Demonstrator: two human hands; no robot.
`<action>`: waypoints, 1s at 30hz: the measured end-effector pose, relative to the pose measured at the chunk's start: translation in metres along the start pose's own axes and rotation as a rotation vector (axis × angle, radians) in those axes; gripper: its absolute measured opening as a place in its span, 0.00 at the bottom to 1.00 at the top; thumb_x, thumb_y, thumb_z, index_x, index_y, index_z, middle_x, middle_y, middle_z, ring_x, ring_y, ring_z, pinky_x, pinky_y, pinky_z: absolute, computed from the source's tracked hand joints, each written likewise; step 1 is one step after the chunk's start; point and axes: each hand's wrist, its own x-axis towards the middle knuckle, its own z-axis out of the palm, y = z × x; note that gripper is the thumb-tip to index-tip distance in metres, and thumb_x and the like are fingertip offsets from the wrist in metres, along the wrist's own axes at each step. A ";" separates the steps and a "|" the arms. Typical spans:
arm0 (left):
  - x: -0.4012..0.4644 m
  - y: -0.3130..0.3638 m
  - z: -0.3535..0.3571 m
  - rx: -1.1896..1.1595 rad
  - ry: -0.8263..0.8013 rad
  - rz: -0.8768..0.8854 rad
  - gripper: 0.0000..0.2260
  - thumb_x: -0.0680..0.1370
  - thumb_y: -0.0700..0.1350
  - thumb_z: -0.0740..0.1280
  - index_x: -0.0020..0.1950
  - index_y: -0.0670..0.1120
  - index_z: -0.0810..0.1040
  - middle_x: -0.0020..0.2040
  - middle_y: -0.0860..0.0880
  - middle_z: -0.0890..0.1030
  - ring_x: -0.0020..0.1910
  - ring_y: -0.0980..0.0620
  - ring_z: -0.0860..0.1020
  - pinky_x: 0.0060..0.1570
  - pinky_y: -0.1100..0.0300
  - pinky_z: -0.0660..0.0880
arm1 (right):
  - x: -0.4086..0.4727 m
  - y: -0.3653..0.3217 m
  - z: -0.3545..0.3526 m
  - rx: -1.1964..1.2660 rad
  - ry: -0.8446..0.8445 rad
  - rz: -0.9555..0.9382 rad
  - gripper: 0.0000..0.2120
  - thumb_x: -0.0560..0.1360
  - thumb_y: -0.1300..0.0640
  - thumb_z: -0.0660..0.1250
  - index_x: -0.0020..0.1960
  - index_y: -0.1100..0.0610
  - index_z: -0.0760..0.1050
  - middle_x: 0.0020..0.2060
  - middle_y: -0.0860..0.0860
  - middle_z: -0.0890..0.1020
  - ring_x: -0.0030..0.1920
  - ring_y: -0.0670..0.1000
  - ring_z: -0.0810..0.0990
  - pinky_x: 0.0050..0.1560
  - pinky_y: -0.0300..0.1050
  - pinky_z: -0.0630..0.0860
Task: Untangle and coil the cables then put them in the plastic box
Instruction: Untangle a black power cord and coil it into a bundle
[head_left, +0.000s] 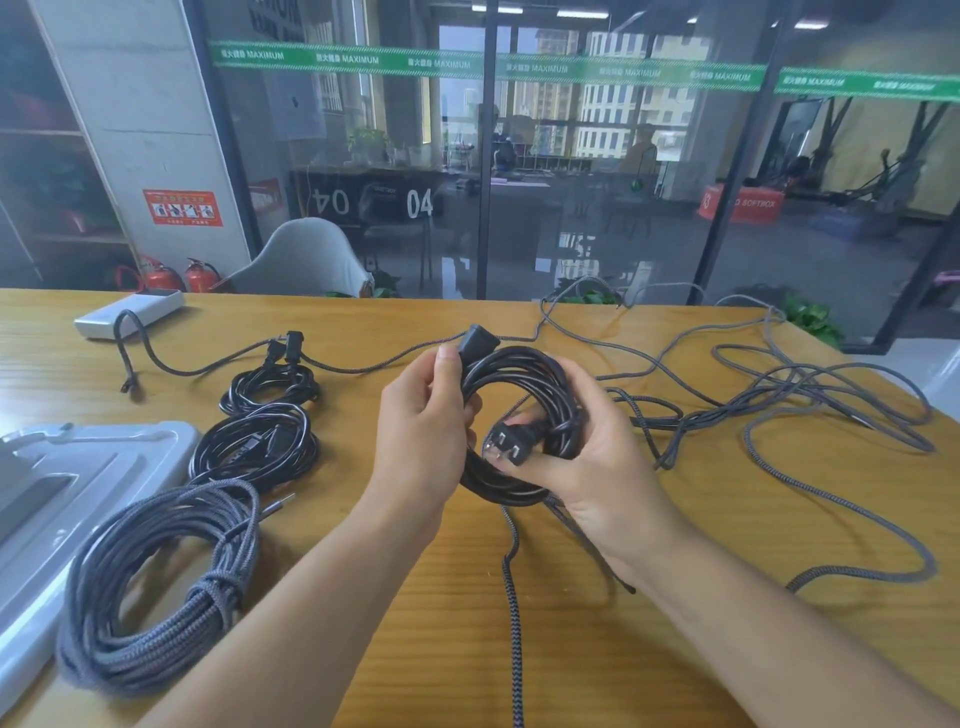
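Both hands hold a coiled black power cable (524, 374) above the middle of the wooden table. My left hand (423, 431) grips the coil's left side, thumb by the socket end at the top. My right hand (587, 457) wraps the coil's right side and pinches the pronged plug (511, 441). Two coiled black cables (257, 444) (270, 387) lie to the left. A large grey braided coil (156, 582) lies at the lower left, beside the grey plastic box (62, 499). Loose tangled braided cable (779, 415) spreads over the right side.
A white power bank (130, 312) sits at the table's far left with a braided lead plugged in. A strand of braided cable (511, 597) runs toward the near edge between my forearms. A grey chair and a glass wall stand behind the table.
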 end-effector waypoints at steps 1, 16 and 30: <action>-0.001 0.000 0.000 -0.003 -0.006 0.002 0.18 0.88 0.52 0.56 0.53 0.46 0.84 0.33 0.54 0.78 0.35 0.56 0.74 0.35 0.60 0.72 | 0.000 -0.001 0.000 -0.035 0.033 -0.027 0.27 0.72 0.64 0.80 0.68 0.49 0.77 0.48 0.48 0.86 0.53 0.50 0.85 0.57 0.51 0.81; 0.001 -0.004 -0.006 0.025 0.016 0.047 0.18 0.88 0.52 0.57 0.51 0.43 0.81 0.39 0.33 0.72 0.37 0.46 0.67 0.34 0.49 0.66 | 0.003 0.000 -0.009 -0.015 -0.153 0.082 0.17 0.78 0.65 0.73 0.65 0.54 0.79 0.56 0.53 0.87 0.58 0.53 0.85 0.62 0.48 0.80; -0.007 -0.001 0.002 0.018 -0.048 0.060 0.17 0.88 0.48 0.56 0.53 0.42 0.82 0.33 0.56 0.76 0.31 0.59 0.72 0.30 0.60 0.70 | -0.004 0.001 -0.009 -0.569 0.188 -0.331 0.09 0.76 0.48 0.77 0.49 0.51 0.81 0.38 0.44 0.85 0.42 0.50 0.85 0.45 0.52 0.80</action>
